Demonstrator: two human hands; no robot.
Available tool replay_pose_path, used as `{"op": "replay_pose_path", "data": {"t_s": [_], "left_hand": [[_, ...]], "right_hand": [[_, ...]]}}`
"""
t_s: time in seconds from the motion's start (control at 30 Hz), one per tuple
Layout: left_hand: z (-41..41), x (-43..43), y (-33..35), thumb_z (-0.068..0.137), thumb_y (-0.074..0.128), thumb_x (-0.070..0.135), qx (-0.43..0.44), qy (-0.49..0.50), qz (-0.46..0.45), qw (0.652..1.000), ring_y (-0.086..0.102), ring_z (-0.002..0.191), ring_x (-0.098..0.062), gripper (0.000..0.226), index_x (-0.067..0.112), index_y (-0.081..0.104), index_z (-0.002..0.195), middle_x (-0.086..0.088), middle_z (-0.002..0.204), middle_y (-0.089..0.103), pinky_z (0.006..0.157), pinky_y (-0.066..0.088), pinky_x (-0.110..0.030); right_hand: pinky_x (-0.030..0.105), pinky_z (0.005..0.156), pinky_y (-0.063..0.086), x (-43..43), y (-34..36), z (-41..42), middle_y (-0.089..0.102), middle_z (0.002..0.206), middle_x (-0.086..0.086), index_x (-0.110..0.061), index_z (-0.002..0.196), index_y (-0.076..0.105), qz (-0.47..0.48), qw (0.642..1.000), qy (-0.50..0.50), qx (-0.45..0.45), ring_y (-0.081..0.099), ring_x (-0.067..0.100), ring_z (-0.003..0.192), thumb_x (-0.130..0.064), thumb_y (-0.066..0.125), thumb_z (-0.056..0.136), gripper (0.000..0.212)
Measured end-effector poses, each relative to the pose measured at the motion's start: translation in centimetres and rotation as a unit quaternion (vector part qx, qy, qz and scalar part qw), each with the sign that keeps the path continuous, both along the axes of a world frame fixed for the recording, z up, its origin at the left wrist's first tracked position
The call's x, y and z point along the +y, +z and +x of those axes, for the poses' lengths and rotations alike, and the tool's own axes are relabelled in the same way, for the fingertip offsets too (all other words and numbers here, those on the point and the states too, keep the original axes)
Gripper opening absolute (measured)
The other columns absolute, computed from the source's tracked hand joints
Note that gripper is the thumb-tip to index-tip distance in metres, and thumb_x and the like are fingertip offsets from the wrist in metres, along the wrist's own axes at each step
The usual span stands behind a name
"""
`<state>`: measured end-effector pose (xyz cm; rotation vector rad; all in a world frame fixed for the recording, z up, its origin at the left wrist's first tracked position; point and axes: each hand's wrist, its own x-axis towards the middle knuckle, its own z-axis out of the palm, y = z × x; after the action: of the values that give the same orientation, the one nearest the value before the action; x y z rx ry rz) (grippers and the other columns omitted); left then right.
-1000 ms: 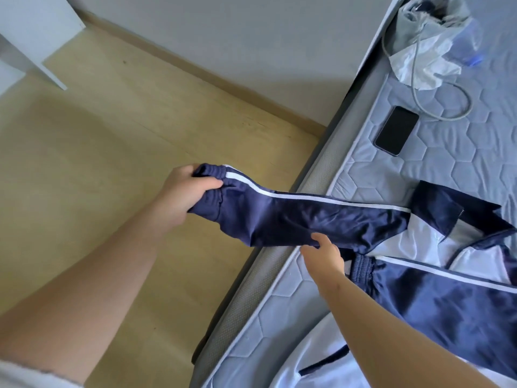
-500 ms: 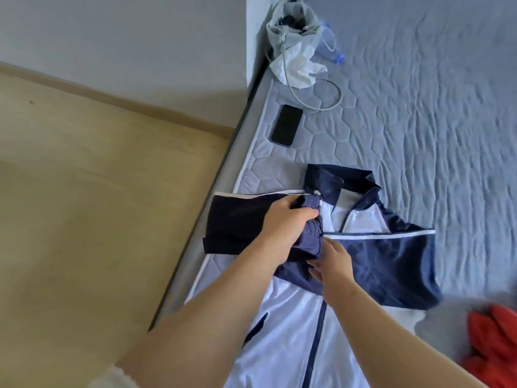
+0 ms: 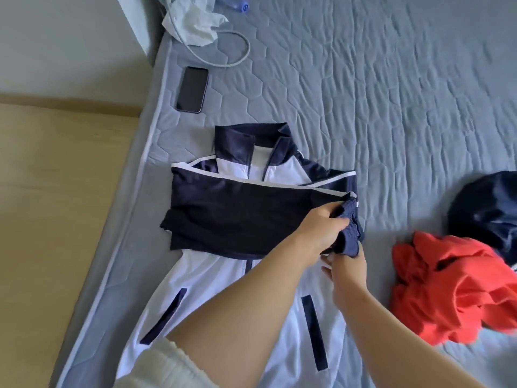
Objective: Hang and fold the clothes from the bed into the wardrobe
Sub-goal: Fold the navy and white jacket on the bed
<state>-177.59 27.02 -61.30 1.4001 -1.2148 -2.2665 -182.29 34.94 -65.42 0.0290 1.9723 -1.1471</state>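
A navy and white zip jacket (image 3: 212, 275) lies face up on the grey quilted bed (image 3: 391, 107), collar toward the far side. One navy sleeve (image 3: 237, 214) is folded straight across its chest. My left hand (image 3: 321, 231) reaches over the jacket and grips the ribbed cuff (image 3: 351, 233) at the jacket's right edge. Just below, my right hand (image 3: 348, 270) pinches the lower part of the bunched cuffs. A crumpled red garment (image 3: 447, 289) and a dark navy garment (image 3: 486, 214) lie to the right.
A black phone (image 3: 193, 89) lies near the bed's left edge, above the jacket. A grey cable (image 3: 240, 57), white crumpled cloth (image 3: 193, 26) and a plastic bottle (image 3: 237, 4) sit at the far corner. Wooden floor (image 3: 56, 219) runs along the left of the bed.
My left hand has carried the sleeve from beyond the bed's left edge across the jacket's chest to its right side. My right hand moved right along with it.
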Motion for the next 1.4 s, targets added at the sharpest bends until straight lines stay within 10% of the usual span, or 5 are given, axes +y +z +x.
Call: {"op": "replay_pose_path", "data": {"t_s": [0.33,0.6,0.83,1.17,1.4], "left_hand": [[-0.8,1.4,-3.2,0.097,0.044,0.025,-0.064,0.044,0.015,0.997,0.056,0.098,-0.013,0.031,0.024,0.05,0.127,0.007,0.108,0.054,0.082,0.048,-0.029],[7.5,2.8,-9.2,0.089,0.039,0.007,-0.374,0.017,-0.12,0.92,0.056,0.106,-0.025,0.036,0.018,0.058,0.117,-0.004,0.12,0.06,0.082,0.045,-0.028],[15.9,11.9,-11.8,0.093,0.043,0.016,-0.384,-0.311,-0.219,0.841,0.046,0.121,-0.016,0.037,0.024,0.049,0.129,0.006,0.134,0.046,0.089,0.039,-0.025],[26.4,20.6,-12.9,0.04,0.085,0.055,-0.361,-0.584,-0.454,0.568,0.048,0.127,-0.028,0.097,0.028,0.056,0.128,-0.001,0.135,0.054,0.098,0.034,-0.052],[27.2,21.1,-13.6,0.04,0.083,0.01,-0.352,-0.511,-0.54,0.568,0.065,0.102,-0.028,0.08,0.025,0.067,0.117,-0.005,0.115,0.067,0.081,0.055,-0.039]], "right_hand": [[0.03,0.069,0.047,0.7,-2.3,-4.5,0.057,0.082,-0.003,-0.019,0.111,0.056,0.026,0.999,-0.007,-0.04,0.053,0.016,0.073,-0.026,0.049,0.094,0.02],[0.04,0.092,0.041,2.9,-5.2,-3.8,0.037,0.139,0.009,-0.018,0.138,0.033,0.167,0.981,0.088,0.048,0.047,0.032,0.112,-0.012,0.043,0.09,0.05],[0.029,0.074,0.039,10.9,-6.6,4.1,0.048,0.104,-0.001,-0.017,0.1,0.05,0.173,0.851,0.484,0.11,0.046,0.017,0.089,-0.012,0.047,0.088,0.014],[0.051,0.113,-0.003,21.2,-9.7,10.8,-0.024,0.154,0.003,-0.04,0.144,-0.013,0.184,0.605,0.748,0.203,-0.015,0.028,0.143,-0.065,0.055,0.076,0.1],[0.059,0.111,0.005,22.6,-10.6,11.5,-0.031,0.152,0.01,-0.038,0.141,-0.027,0.225,0.543,0.759,0.28,-0.017,0.033,0.142,-0.024,0.058,0.089,0.101]]}}
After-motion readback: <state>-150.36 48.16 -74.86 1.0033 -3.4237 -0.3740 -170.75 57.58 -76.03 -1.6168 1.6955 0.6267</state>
